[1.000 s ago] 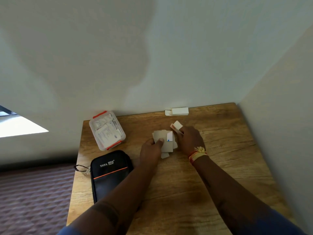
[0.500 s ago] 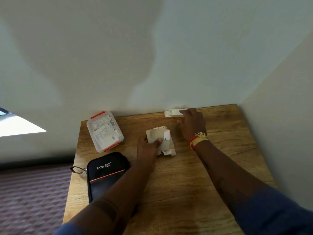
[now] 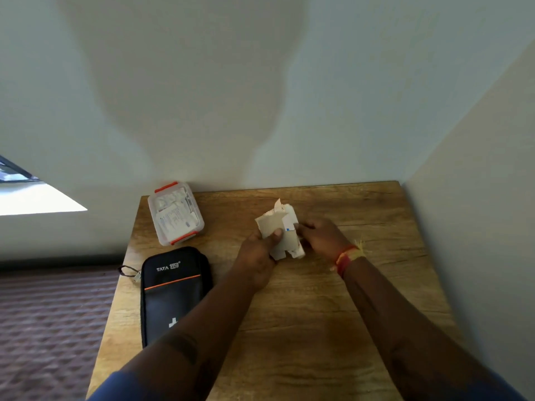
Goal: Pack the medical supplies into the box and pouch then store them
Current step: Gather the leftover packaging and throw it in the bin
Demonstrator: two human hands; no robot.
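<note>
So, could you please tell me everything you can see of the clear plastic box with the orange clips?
The clear plastic box is a small rounded rectangle with a see-through lid, one orange clip at its far end and another at its near end. White packets with print show through the lid. It lies flat, slightly turned, at the far left corner of the wooden table, beyond the black pouch. Neither hand touches it.

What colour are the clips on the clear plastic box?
Orange-red: the clips on the clear plastic box show best in the head view.
</note>
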